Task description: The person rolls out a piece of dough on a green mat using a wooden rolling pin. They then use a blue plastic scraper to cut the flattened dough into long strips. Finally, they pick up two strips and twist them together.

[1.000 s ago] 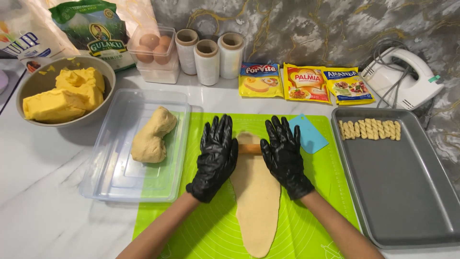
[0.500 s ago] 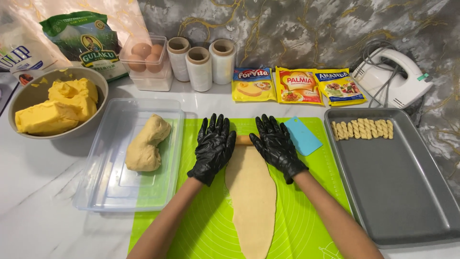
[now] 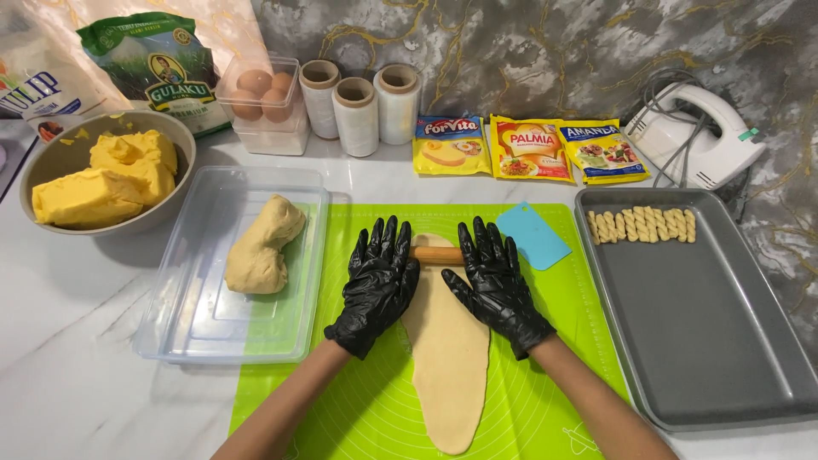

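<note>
We press our left hand (image 3: 377,284) and right hand (image 3: 494,284), glossy black gloves spread flat, on a wooden pin (image 3: 438,254) across the long, smooth dough (image 3: 449,358) on the green mat (image 3: 358,400).

Left hand (image 3: 377,283): black-gloved, palm down, fingers spread and pointing away from the body.
Right hand (image 3: 494,285): black-gloved, palm down, fingers spread.
Forearms: bare, both angling inward from the lower edge, hands side by side.

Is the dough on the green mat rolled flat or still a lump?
Flat: the dough lies as a long thin sheet on the green mat.
</note>
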